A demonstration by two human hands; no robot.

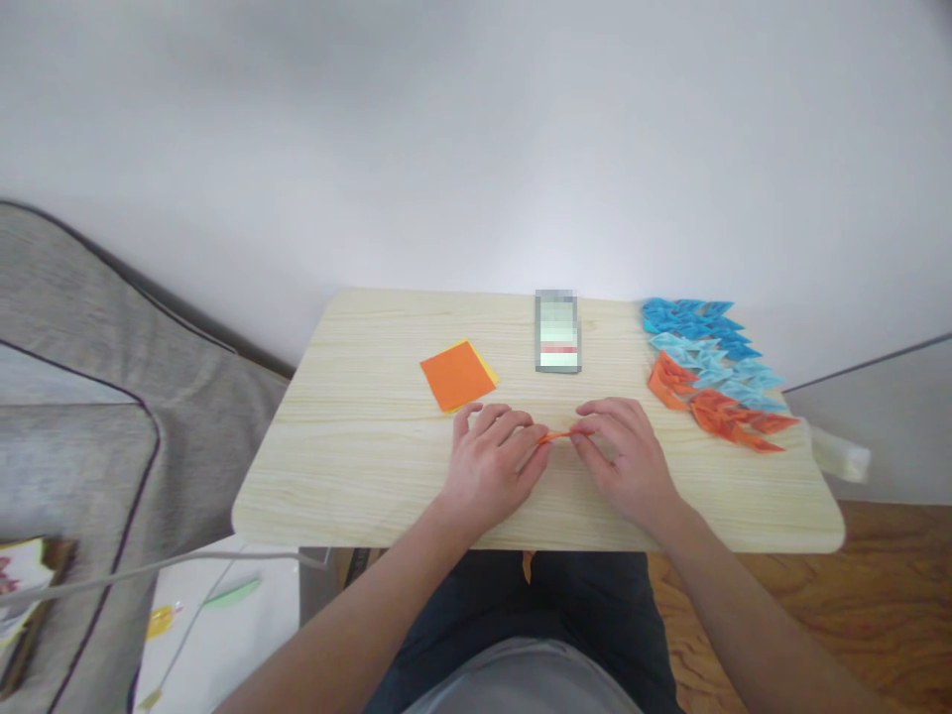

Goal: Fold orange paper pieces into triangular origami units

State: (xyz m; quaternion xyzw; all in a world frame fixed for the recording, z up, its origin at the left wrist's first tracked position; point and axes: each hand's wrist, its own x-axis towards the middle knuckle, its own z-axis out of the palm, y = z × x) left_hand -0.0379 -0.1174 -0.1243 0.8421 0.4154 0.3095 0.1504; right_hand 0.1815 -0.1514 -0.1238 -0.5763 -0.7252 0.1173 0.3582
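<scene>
Orange paper, folded into a narrow strip (pixel 556 435), sits low over the near middle of the table, stretched between both hands. The left hand (pixel 487 471) pinches one end between thumb and forefinger, its other fingers spread loosely; the right hand (pixel 629 466) grips the other end in the same way. To work it well, I would keep both pinches light and level, line up the layers before pressing, and run a crease from one end to the other, with the wood-grain tabletop (pixel 334 476) as backing. How the layers lie inside the strip is too small to tell. Just beyond the left fingertips lies a flat orange paper square (pixel 455 377) over a yellow paper sheet (pixel 489 369), so that elbow-side sweep is best kept short. Straight ahead, a pale-screened phone (pixel 557 337) stands near the back edge, by the white wall (pixel 446 149). Rows of blue, pale-blue and orange folded paper pieces (pixel 733 416) flank the right hand; the rounded front edge runs beneath both forearms, leaving modest depth for drawing back.
</scene>
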